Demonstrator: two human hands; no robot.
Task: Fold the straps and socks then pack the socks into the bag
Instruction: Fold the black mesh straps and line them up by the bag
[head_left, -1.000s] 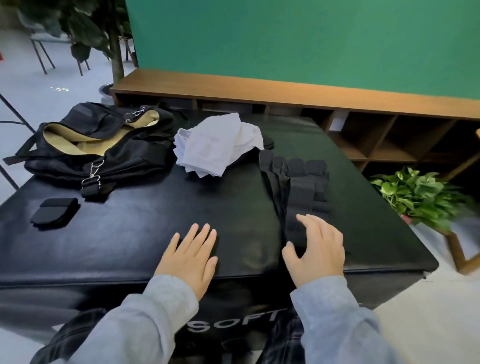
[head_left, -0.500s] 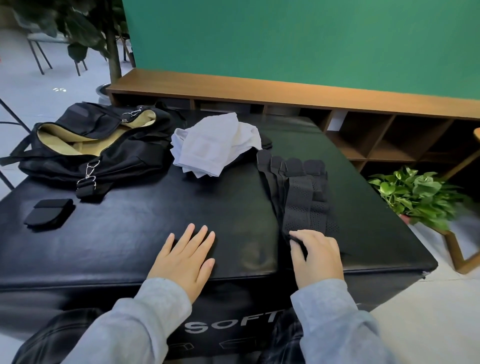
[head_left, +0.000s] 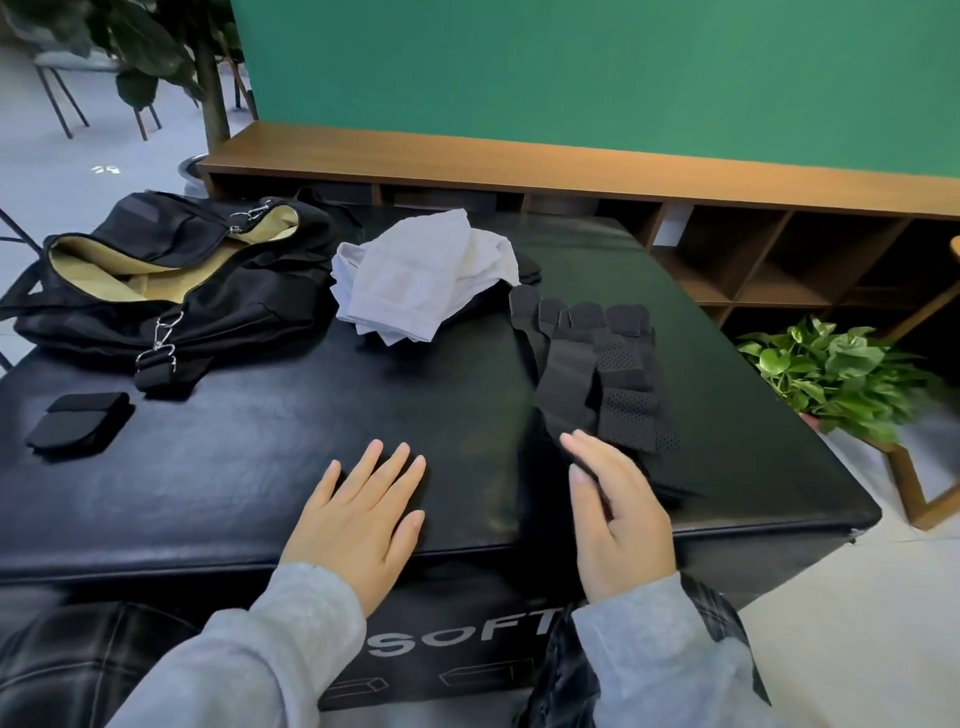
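From the head view, the left hand (head_left: 366, 512) lies flat on the black padded table (head_left: 234, 467), fingers straight and slightly spread, holding nothing. The right hand (head_left: 618, 519) stands more on edge just beside it, fingers extended and loose; its fingertips (head_left: 571, 441) reach the near end of the straps (head_left: 592, 374), though motion blur makes it hard to say whether they press on the fabric or hover just above. The straps are black, several flat bands laid side by side, perforated mesh in the middle and smooth tabs at the far ends, running from the table's middle toward the near right edge. Behind them sits a loose pile of pale grey socks (head_left: 421, 280), soft and ribbed, touching the straps' far ends. To the left lies the bag (head_left: 171, 291), black with a tan lining, its mouth gaping and metal clips hanging off the front. A folded strap (head_left: 78, 426) rests near the left edge, well apart from the rest. The table's glossy surface shows bare between bag, socks and hands; its near edge runs under both wrists.
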